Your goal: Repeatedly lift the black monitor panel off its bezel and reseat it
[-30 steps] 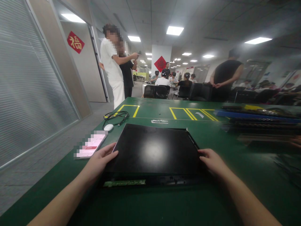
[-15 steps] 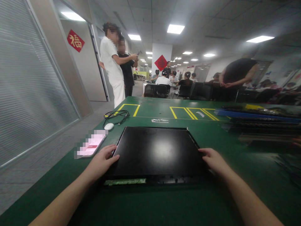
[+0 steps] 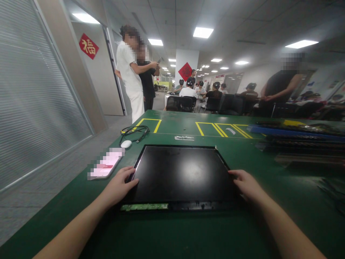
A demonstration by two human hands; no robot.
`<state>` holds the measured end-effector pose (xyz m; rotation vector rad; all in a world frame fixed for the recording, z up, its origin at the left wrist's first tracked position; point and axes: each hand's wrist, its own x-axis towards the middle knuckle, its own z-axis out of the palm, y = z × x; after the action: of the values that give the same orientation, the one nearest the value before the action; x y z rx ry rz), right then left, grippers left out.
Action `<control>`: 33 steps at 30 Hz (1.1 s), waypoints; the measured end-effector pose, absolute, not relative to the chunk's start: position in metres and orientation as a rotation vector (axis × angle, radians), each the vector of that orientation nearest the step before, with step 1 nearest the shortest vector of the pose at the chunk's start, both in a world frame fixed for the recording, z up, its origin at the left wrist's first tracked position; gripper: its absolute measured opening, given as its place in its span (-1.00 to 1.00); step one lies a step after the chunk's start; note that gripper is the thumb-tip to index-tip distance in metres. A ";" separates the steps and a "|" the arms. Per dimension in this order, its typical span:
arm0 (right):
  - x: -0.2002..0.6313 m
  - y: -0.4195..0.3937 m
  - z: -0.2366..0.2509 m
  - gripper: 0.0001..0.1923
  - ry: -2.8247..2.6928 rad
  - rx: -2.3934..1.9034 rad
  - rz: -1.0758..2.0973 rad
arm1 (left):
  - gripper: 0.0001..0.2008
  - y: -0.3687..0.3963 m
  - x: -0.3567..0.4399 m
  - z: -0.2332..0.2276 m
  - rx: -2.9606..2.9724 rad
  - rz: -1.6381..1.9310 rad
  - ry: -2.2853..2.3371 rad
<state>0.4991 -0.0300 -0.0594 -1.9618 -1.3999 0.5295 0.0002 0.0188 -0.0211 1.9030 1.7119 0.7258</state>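
A flat black panel (image 3: 183, 172) lies on the green desk (image 3: 264, 169), close to the desk's near edge and about midway between its left and right edges. A narrow green circuit strip (image 3: 144, 207) runs along the panel's near edge on the left side. The left hand (image 3: 118, 185) rests at the panel's near left corner, its fingers (image 3: 132, 181) loosely spread and touching the rim, not closed around it. The right hand (image 3: 246, 185) lies at the near right corner in the same way, fingers open against the edge.

Just left of the panel, toward the desk's left edge, lies a phone (image 3: 106, 166). Beyond it sit a small white mouse (image 3: 126, 144) and a coiled black cable (image 3: 134, 130). Yellow taped outlines (image 3: 215, 128) mark the far part of the desk. A stack of dark flat trays (image 3: 299, 138) sits near the right edge. Past the desk's far edge, several people stand or sit.
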 end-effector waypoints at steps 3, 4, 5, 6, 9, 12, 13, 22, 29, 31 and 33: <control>0.499 -0.030 -0.060 -0.50 -1.386 -1.991 0.567 | -0.42 0.019 0.000 -0.022 1.926 0.727 1.715; 0.499 -0.030 -0.059 -0.49 -1.388 -2.004 0.571 | -0.42 0.020 -0.001 -0.023 1.935 0.728 1.714; 0.498 -0.030 -0.057 -0.49 -1.391 -2.017 0.572 | -0.42 0.020 -0.001 -0.024 1.944 0.727 1.716; 0.498 -0.030 -0.056 -0.48 -1.394 -2.028 0.571 | -0.42 0.020 -0.001 -0.024 1.953 0.725 1.721; 0.496 -0.030 -0.052 -0.48 -1.388 -2.034 0.556 | -0.39 0.017 0.001 -0.023 1.968 0.707 1.715; 0.494 -0.031 -0.049 -0.49 -1.380 -2.022 0.544 | -0.38 0.012 0.005 -0.020 1.997 0.685 1.669; 0.493 -0.031 -0.049 -0.49 -1.384 -2.028 0.542 | -0.38 0.010 0.006 -0.019 2.017 0.670 1.661; 0.491 -0.032 -0.046 -0.53 -1.428 -2.014 0.495 | -0.41 0.002 -0.004 -0.004 2.286 0.490 1.526; 0.493 -0.032 -0.048 -0.55 -1.451 -2.010 0.479 | -0.52 0.003 -0.013 0.002 2.300 0.443 1.394; 0.494 -0.031 -0.049 -0.55 -1.468 -2.018 0.466 | -0.49 0.003 -0.014 0.005 2.301 0.417 1.376; 0.496 -0.030 -0.051 -0.54 -1.473 -2.017 0.456 | -0.42 0.001 -0.015 0.010 2.321 0.336 1.338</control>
<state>0.4957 -0.0301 -0.0512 -2.0174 -1.4729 0.4559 -0.0146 0.0012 0.0097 2.3206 1.3384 0.3359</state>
